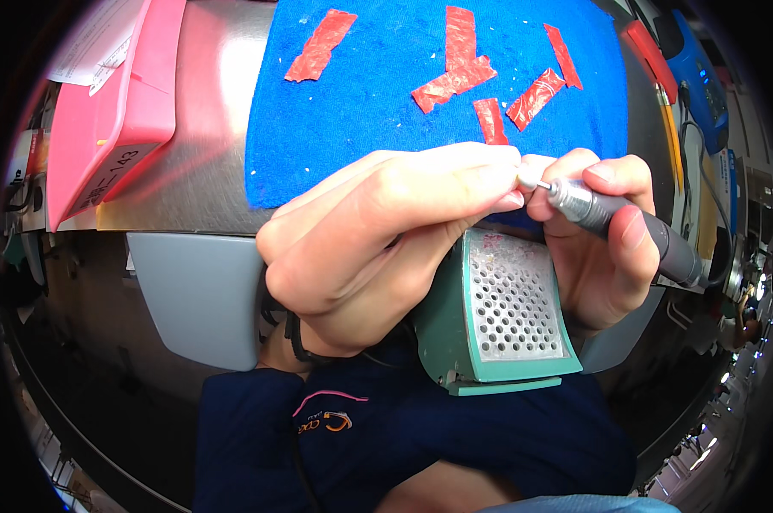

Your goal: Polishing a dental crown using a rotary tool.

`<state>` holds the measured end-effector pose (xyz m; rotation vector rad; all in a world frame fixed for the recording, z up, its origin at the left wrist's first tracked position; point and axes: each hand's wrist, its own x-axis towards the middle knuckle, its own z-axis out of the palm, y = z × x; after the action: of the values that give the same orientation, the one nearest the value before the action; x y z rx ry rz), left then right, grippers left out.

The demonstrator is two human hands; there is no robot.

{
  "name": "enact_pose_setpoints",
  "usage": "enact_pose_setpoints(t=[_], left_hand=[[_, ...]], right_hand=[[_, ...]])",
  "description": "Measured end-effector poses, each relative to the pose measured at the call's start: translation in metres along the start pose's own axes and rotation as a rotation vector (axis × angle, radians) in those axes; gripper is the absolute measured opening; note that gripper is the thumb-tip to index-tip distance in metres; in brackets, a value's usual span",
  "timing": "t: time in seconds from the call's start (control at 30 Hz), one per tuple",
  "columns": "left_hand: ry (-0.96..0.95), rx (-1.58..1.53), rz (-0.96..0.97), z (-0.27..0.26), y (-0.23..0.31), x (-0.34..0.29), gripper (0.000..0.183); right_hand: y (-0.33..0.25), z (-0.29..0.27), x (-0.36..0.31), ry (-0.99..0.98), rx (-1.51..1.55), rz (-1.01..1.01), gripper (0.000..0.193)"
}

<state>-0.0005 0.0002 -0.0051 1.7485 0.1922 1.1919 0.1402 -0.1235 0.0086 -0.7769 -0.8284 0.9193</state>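
Observation:
My right hand (604, 256) is closed around a dark rotary handpiece (673, 250) with a silver collar, which slants with its tip toward the left. My left hand (378, 231) is in a pinch right at that tip, its fingertips meeting those of my right hand. A small pale rounded piece (528, 177) shows at the thin shaft's end; whether it is the bit or a held part I cannot tell. Below both hands stands a green box (442, 312) with a perforated metal plate (519, 303) on its face.
A blue towel (369, 120) lies on the metal bench (215, 94), with several red strips (322, 45) and pale crumbs on it. At the left stands a pink bin (151, 85) with papers. A blue device (702, 81) with a cable is at the far right. Grey rests (198, 291) flank my lap.

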Motion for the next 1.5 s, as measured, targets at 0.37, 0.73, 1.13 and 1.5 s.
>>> enact_pose_setpoints(t=[0.37,0.73,1.13,1.5], left_hand=[[-0.006,-0.011,0.002,0.000,0.000,0.001,0.027],[-0.024,-0.015,-0.092,-0.001,0.006,0.002,0.036],[0.020,-0.122,-0.058,0.004,-0.002,-0.002,0.032],[0.034,-0.162,-0.045,0.005,-0.004,-0.003,0.026]], right_hand=[[-0.001,-0.005,0.001,-0.066,0.014,0.015,0.033],[-0.001,-0.002,-0.001,-0.009,0.048,0.025,0.036],[-0.001,-0.003,0.000,0.001,0.061,0.027,0.035],[-0.002,0.001,0.000,0.017,0.040,0.040,0.033]])
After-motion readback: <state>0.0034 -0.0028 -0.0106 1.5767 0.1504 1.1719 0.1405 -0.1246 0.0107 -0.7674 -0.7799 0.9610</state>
